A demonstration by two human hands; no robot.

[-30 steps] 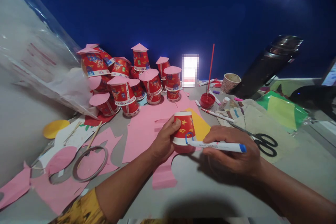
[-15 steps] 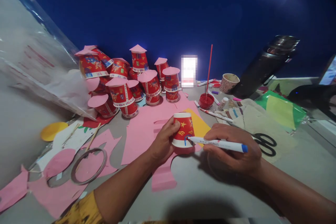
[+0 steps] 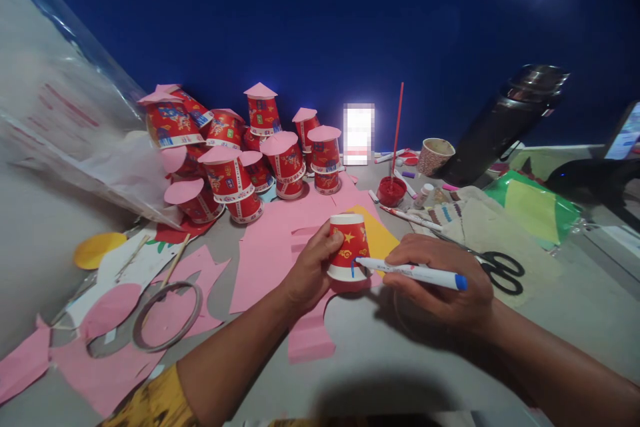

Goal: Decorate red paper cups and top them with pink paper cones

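Note:
My left hand [image 3: 314, 265] is closed around the left side of a red paper cup [image 3: 353, 240] with gold patterns, turned upside down with its narrow end up. Blue marker lines show low on the cup's front, near its white band. In my right hand [image 3: 440, 280] is a white marker pen [image 3: 420, 273] with a blue end, gripped like a pencil. Its tip touches the cup at the blue lines. Pink paper [image 3: 270, 247] and a yellow sheet [image 3: 387, 240] lie under and behind the cup.
Several red cups with pink paper cone tops [image 3: 280, 157] are stacked at back left. A tape roll [image 3: 195, 310] lies on pink scraps. At right are scissors [image 3: 505, 273], a red paint pot [image 3: 391, 193] with a brush, a speckled cup [image 3: 436, 157] and a black flask [image 3: 493, 123].
The marker tip has shifted slightly left and up on the cup, along the blue lines. My left hand keeps its hold, and the view has moved a little.

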